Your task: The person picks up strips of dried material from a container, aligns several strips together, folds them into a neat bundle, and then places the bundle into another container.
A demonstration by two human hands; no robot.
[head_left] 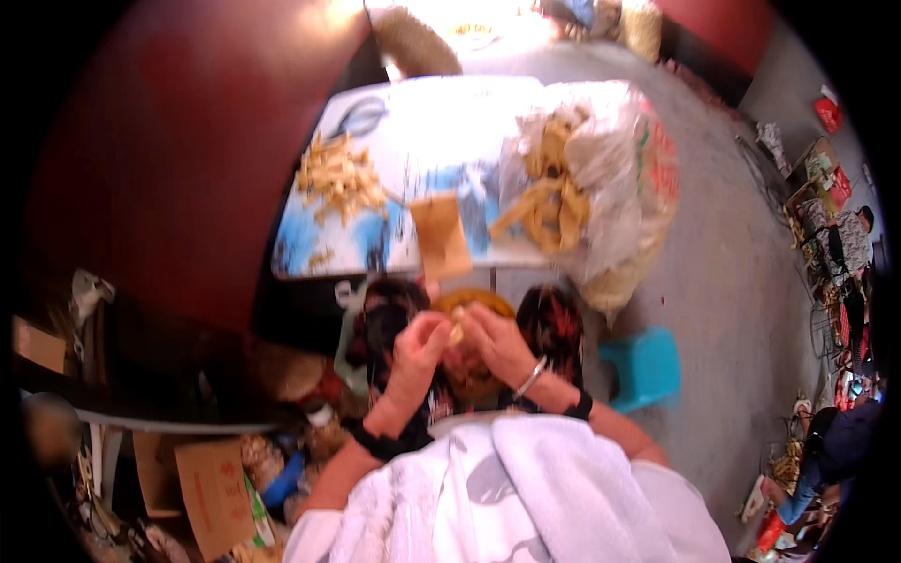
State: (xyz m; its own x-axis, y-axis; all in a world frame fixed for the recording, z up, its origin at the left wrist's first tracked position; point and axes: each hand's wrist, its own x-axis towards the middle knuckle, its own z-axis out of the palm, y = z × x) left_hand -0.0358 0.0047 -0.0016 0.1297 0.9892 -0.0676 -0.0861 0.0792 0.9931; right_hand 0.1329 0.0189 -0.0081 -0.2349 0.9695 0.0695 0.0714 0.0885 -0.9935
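My left hand point(419, 349) and my right hand point(499, 345) meet over my lap, their fingers pinched round a small pale-yellow piece point(457, 330). Its exact kind is too blurred to tell, though its colour resembles the strips on the table. Beneath them, between my knees, sits a yellow-orange basin point(494, 302); my hands hide much of its contents. On the table point(413, 113) ahead, a pile of pale-yellow strips point(340, 180) lies at the left. Longer, wider yellow strips point(556, 211) spill from a clear plastic bag point(619, 178) at the right.
A brown flat piece point(439, 239) juts over the table's near edge. Behind the pile lies a grey-blue looped object point(362, 117). A teal stool point(648, 368) stands on the floor at my right. Cardboard boxes point(218, 488) crowd the lower left; other people are at the far right.
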